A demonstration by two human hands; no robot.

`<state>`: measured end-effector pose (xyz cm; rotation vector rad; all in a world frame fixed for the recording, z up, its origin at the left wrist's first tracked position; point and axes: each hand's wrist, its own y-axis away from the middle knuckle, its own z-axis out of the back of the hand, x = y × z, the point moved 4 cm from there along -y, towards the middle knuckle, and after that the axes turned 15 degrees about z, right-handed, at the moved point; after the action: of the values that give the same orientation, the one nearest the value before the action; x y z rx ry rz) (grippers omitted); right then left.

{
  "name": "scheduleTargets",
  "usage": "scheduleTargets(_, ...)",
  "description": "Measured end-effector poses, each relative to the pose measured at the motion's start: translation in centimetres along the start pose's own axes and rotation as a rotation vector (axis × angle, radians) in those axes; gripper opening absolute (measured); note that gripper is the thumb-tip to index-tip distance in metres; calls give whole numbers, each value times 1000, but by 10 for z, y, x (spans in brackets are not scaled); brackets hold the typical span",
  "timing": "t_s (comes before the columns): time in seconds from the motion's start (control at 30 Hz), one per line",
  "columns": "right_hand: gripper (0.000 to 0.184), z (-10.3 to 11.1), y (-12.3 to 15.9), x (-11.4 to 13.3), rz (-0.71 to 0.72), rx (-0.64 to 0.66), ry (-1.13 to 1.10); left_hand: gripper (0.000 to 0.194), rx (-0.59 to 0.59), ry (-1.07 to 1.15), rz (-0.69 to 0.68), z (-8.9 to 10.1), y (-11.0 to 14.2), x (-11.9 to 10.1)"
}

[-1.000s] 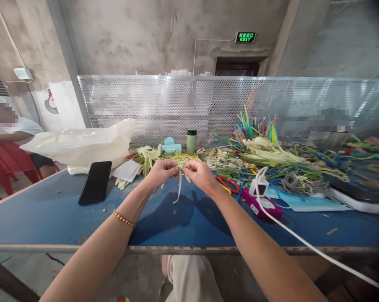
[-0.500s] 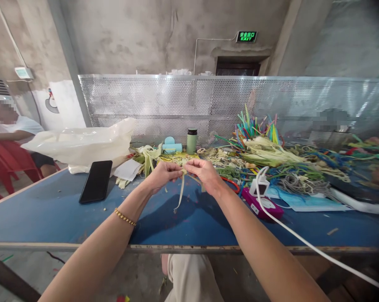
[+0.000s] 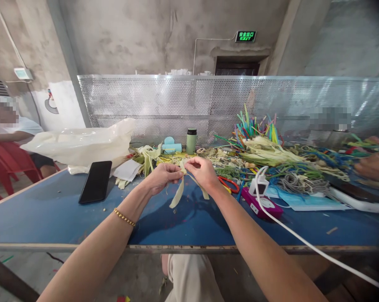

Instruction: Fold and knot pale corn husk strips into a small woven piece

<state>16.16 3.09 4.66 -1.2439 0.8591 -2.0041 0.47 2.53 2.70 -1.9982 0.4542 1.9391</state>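
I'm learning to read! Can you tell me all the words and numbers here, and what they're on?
"安全出口": green sign on the wall
"EXIT": same sign, underneath
Too small or blurred to read: the marks along the table's front edge and the purple box's label.

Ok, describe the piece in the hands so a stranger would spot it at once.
Start at the blue table, then go to its middle, where the left hand and right hand nearly meet. The pale piece is pinched there, ends dangling. Unlike the pale husks heaped farther back to the right, it is held up off the table.
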Motion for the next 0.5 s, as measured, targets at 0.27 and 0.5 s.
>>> scheduleTargets(0.27, 26, -11, 7, 21, 186, 182, 300, 18, -184, 147, 1, 16, -11, 9)
scheduleTargets(0.5, 16, -16, 7, 8, 94, 206, 239, 13, -120, 266, 86, 12, -8, 8)
